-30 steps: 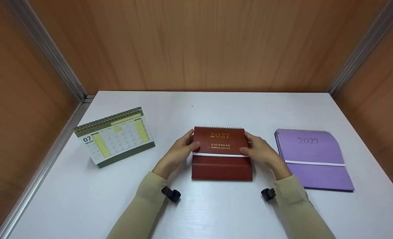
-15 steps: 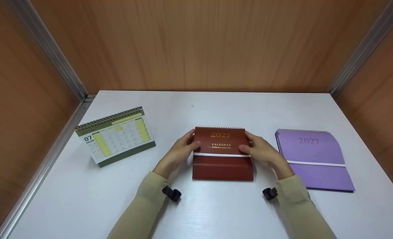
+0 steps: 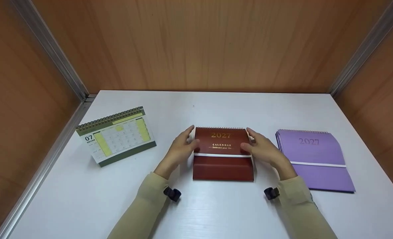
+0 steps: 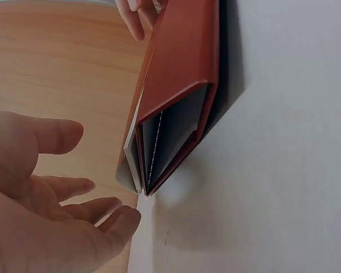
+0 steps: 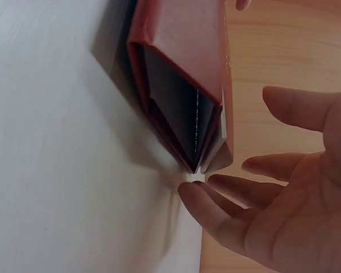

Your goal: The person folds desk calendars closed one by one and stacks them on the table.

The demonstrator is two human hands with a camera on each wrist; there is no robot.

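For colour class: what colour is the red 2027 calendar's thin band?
White band, clearest in head view.

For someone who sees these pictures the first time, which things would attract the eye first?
Probably the red 2027 calendar in the middle, with the left grip and right grip open at its sides. Then come the purple 2027 calendar on the right and the green-and-white calendar, turned at an angle, on the left.

A white worktop point(image 3: 216, 215) with a pale sheen stands enclosed by 3 wood-grain panels point(image 3: 196, 43), grey metal strips point(image 3: 52, 49) lining 2 corners.
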